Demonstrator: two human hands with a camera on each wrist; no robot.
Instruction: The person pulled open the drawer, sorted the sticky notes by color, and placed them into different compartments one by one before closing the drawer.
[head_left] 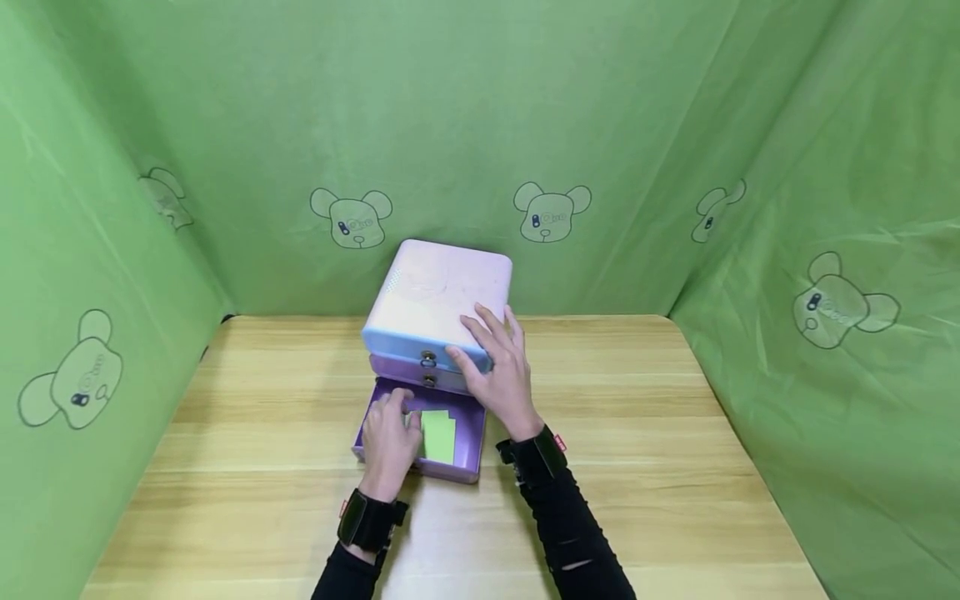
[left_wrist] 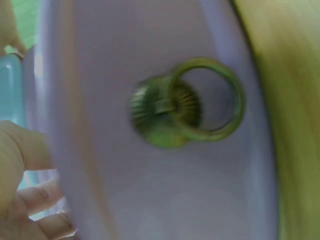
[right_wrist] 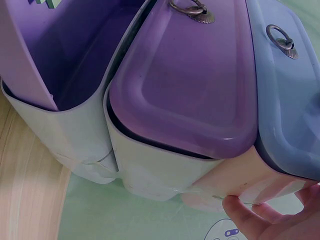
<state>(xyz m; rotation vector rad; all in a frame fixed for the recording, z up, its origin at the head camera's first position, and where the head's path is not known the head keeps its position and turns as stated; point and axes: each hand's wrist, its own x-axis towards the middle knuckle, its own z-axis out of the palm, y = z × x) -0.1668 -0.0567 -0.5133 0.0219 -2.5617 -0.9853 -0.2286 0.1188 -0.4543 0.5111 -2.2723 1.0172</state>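
Observation:
A small chest of drawers (head_left: 442, 279) has its bottom purple drawer (head_left: 470, 433) pulled out. Light green paper pieces (head_left: 438, 437) lie inside. My left hand (head_left: 390, 437) reaches into the drawer's left part, its loosely bent fingers (left_wrist: 42, 195) showing behind the drawer front, thumb beside the paper. My right hand (head_left: 502, 375) rests on the chest's front right corner, fingers spread over the top and thumb by the front edge. Above the pulled-out drawer, the purple middle drawer (right_wrist: 195, 85) and the blue top drawer (right_wrist: 287, 95) stand closed. A brass ring pull (left_wrist: 165, 110) hangs on the bottom drawer's front.
The chest stands at the back of a wooden table (head_left: 615, 442), close to a green curtain (head_left: 450, 125) printed with bear heads. More curtain encloses the table on the left and right sides.

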